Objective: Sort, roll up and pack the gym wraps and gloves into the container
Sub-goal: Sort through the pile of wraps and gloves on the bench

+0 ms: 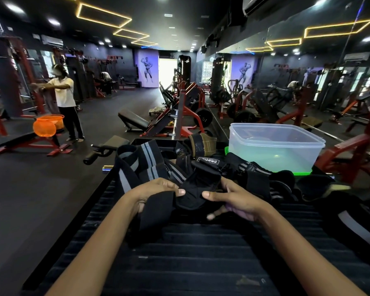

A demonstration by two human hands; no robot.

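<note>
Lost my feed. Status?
Both hands, left and right, grip a black glove. Tub looks empty. Wraps piled ahead, unrolled.

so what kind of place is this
A gym, most likely its weights floor: red-framed plate-loaded machines, a padded incline bench, and a bodybuilder mural on the far wall all suggest it.

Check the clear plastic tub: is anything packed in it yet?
Empty. The tub stands open with no lid on, and only its bare bottom shows through the clear walls.
</note>
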